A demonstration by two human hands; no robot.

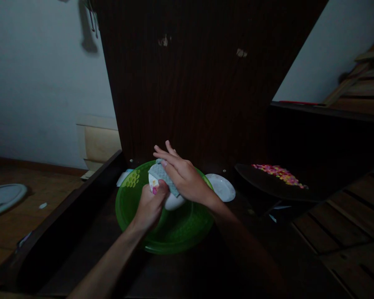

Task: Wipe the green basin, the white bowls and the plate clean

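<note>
My left hand (152,203) grips a white bowl (174,202) with a pink and yellow flower print, its thumb lying over the printed side. A grey-green cloth (162,176) with a dimpled texture covers part of the bowl. My right hand (185,176) presses the cloth against the bowl, with its thumb on the cloth and its fingers stretched past the far edge. Both hands and the bowl are above a green plastic basin (166,248). My right hand hides part of the bowl.
A small white plate (220,187) lies right of the basin. Further right, a dark curved shelf (262,187) carries scattered pink and yellow pieces (280,174). A tall dark wooden panel (190,95) rises behind. At left stand a low dark side board (65,216) and a white round lid-like object (6,197).
</note>
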